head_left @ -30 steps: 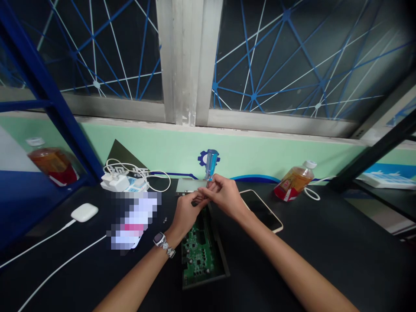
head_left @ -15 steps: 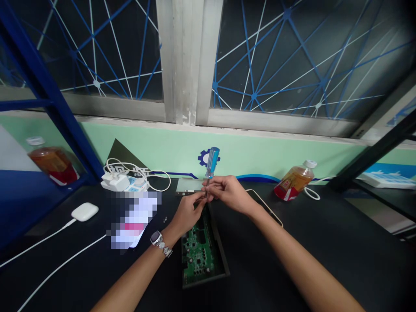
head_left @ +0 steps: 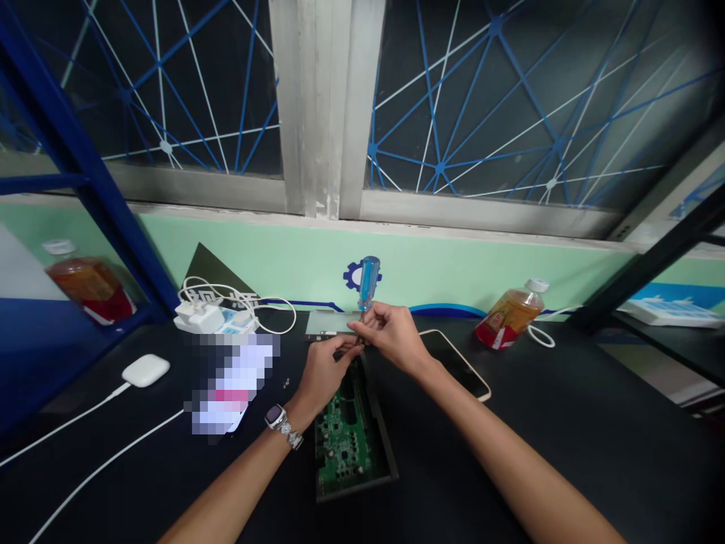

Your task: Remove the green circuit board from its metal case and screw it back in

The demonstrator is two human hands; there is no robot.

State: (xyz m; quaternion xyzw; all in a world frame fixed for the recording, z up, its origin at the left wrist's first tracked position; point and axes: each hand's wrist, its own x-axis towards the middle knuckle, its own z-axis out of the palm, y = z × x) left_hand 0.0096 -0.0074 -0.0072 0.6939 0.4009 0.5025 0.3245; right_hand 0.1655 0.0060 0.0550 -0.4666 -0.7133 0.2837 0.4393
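Note:
A screwdriver (head_left: 369,282) with a clear blue handle stands nearly upright, its handle at the top. My right hand (head_left: 395,338) is closed round its shaft just below the handle. Close to the lower end of the shaft, my left hand (head_left: 325,369) is pinched together; what lies between its fingertips is too small to make out. Below both hands lies a green circuit board (head_left: 343,446) inside a dark open case (head_left: 385,453). The far end of the board is hidden by my left hand. Behind the hands is a flat silver-grey box (head_left: 325,323).
A phone with a blurred screen (head_left: 235,389) and a white earbud case (head_left: 146,371) lie at left, both with white cables. White chargers (head_left: 198,316) sit behind them. To the right are a dark phone (head_left: 456,363) and a drink bottle (head_left: 510,313). Tiny metal bits (head_left: 286,383) lie left of my left hand.
My right hand has shifted slightly left, and its wrist has turned, baring more of the dark phone. The screwdriver stays nearly upright. My left hand has hardly moved.

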